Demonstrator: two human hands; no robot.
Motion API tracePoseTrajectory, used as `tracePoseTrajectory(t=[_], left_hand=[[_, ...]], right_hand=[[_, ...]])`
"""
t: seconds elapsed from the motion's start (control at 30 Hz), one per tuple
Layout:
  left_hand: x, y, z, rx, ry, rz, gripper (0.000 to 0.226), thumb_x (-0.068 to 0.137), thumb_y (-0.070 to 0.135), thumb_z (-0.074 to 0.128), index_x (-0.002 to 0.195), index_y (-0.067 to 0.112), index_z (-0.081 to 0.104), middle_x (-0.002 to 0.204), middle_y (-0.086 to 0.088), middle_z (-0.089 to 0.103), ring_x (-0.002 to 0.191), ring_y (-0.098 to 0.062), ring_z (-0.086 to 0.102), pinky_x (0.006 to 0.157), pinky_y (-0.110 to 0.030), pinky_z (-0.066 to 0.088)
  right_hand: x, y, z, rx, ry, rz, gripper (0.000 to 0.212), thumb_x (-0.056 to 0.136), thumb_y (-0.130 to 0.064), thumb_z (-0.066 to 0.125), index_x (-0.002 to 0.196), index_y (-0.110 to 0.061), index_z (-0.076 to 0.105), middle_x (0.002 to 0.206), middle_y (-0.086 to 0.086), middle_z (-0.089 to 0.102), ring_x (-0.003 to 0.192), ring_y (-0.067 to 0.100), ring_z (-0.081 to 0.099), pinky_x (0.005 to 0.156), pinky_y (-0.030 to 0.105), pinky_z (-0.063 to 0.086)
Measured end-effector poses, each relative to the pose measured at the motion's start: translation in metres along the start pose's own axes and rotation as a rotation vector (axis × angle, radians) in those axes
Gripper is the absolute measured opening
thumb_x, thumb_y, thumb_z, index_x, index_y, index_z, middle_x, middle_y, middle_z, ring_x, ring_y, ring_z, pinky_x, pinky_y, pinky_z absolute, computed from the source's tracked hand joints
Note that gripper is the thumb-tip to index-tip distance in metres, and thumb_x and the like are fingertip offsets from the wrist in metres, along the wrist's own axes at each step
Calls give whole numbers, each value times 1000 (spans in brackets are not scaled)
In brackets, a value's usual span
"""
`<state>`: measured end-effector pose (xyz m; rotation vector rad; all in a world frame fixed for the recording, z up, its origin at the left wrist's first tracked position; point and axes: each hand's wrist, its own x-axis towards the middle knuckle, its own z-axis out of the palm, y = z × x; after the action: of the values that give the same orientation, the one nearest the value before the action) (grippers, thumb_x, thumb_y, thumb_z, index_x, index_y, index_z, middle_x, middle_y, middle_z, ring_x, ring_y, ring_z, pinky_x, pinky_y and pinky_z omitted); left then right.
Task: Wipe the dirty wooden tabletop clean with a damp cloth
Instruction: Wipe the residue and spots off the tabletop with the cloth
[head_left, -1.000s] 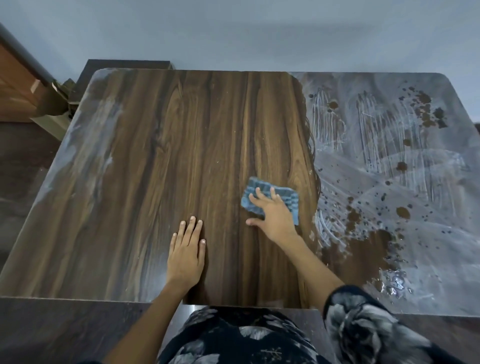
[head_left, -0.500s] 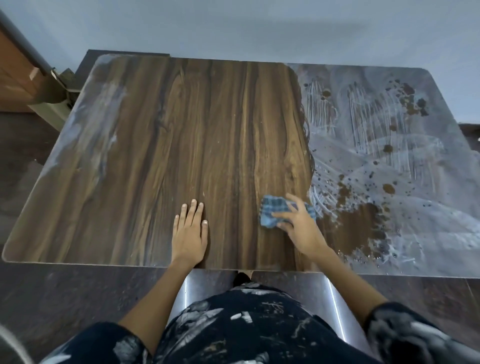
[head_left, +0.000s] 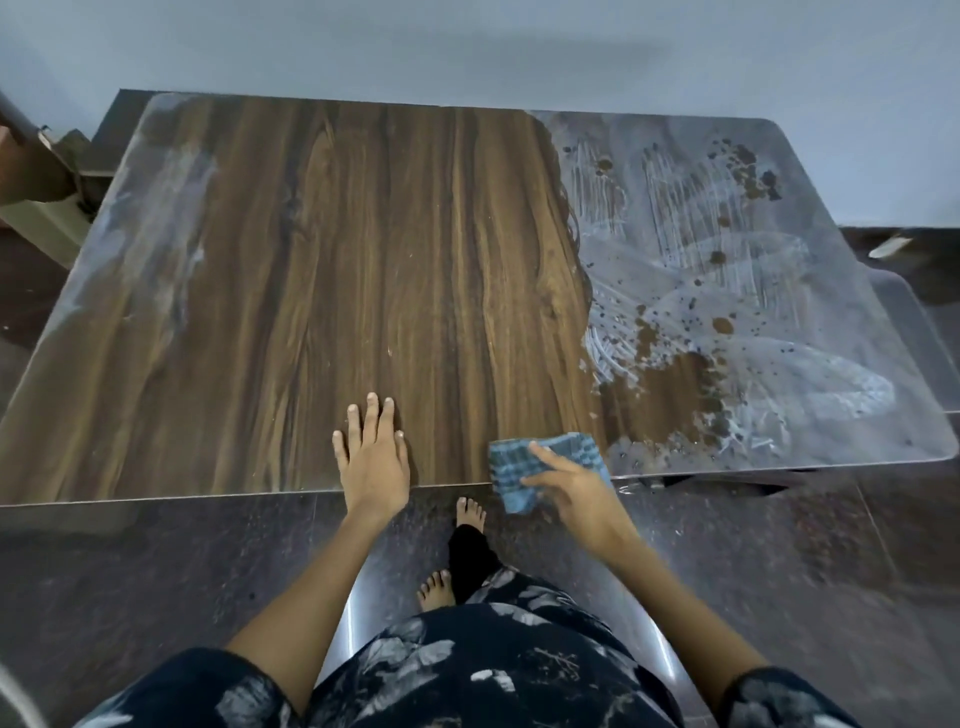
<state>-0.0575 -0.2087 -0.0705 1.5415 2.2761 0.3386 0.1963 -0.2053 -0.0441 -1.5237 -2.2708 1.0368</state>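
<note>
The wooden tabletop shows clean dark grain across its middle. Its right part is covered with whitish smears and brown spots, and a pale streaky film runs down the left side. My right hand holds the blue checked cloth at the table's near edge, index finger stretched over it; part of the cloth hangs past the edge. My left hand rests flat on the wood near the front edge, fingers straight.
A dark polished floor lies in front of the table, with my bare feet on it. A grey wall stands behind the table. Cardboard pieces lie at the far left.
My right hand has dragged the cloth toward me from mid-table to the near edge, where it now overhangs. The view has pulled back from the table. My left hand stayed flat in place.
</note>
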Motion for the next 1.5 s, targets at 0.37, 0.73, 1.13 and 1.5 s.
tracePoseTrajectory(t=[0.37, 0.73, 1.13, 1.5], left_hand=[[-3, 61, 13, -11, -166, 245, 56, 94, 4, 35, 146, 25, 25, 156, 6, 11, 144, -22, 0, 114, -52, 2], [35, 111, 27, -17, -181, 219, 48, 99, 30, 32, 146, 24, 25, 156, 5, 10, 144, -21, -1, 114, -50, 1], [92, 168, 44, -15, -150, 199, 47, 100, 32, 29, 146, 27, 23, 156, 5, 11, 144, -22, -1, 115, -49, 1], [118, 183, 47, 20, -102, 168, 50, 100, 34, 29, 147, 25, 19, 156, 3, 9, 144, -22, -3, 115, -48, -2]], right_hand=[[60, -6, -16, 49, 173, 125, 23, 89, -4, 55, 109, -5, 64, 140, 11, 45, 119, 28, 52, 97, 37, 44], [1, 96, -84, 34, 37, 67, 23, 83, 3, 58, 101, -8, 67, 139, 0, 41, 127, 16, 42, 102, 40, 43], [84, 80, -91, 37, -15, -31, 30, 88, -11, 58, 118, -14, 61, 146, -3, 34, 133, 7, 30, 114, 26, 24], [129, 128, -174, -104, 14, 58, 35, 87, -17, 59, 122, -20, 55, 144, -1, 41, 124, 14, 46, 102, 17, 29]])
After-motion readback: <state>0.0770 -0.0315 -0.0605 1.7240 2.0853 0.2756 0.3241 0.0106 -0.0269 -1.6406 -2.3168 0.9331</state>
